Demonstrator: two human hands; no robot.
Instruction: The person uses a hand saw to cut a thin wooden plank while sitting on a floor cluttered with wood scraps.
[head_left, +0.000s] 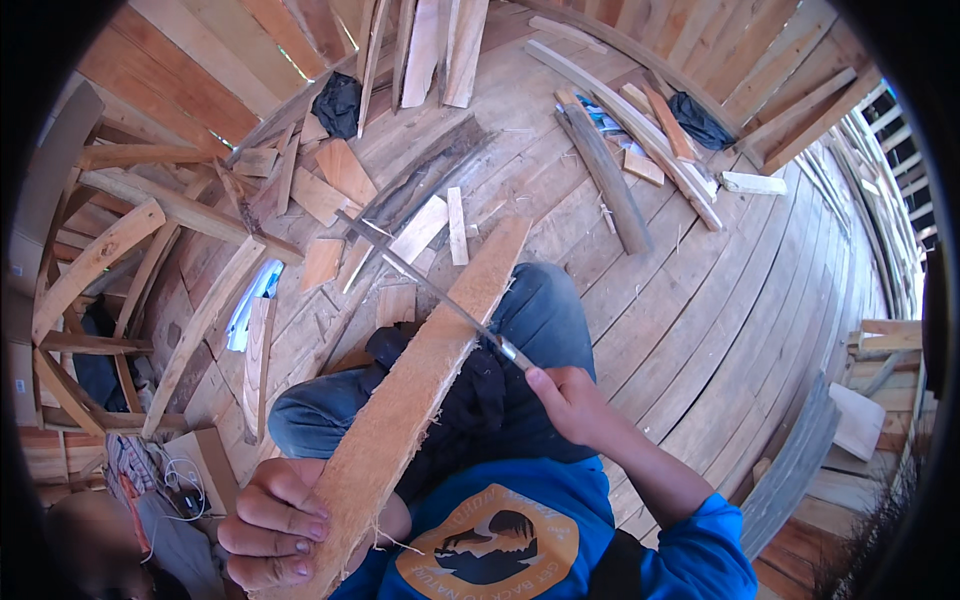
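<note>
A long, rough plank (400,400) slants across my lap, its edge frayed with splinters and loose fibres. My left hand (275,525) is closed round its near end, at the lower left. In my right hand (572,400) is the handle of a long-bladed knife (420,280) with a metal collar. The blade appears nearly edge-on and crosses the plank around its upper middle, pointing to the far left. Whether its edge bites into the wood or only rests there, I cannot tell. My fist hides most of the handle.
Offcuts (345,170) and a split dark log (420,165) lie on the plank floor (700,330) ahead. A curved wooden frame (170,210) stands at left. Long timbers (640,130) lie at far right. Near lower left are a carton (205,465) and white cable (180,470).
</note>
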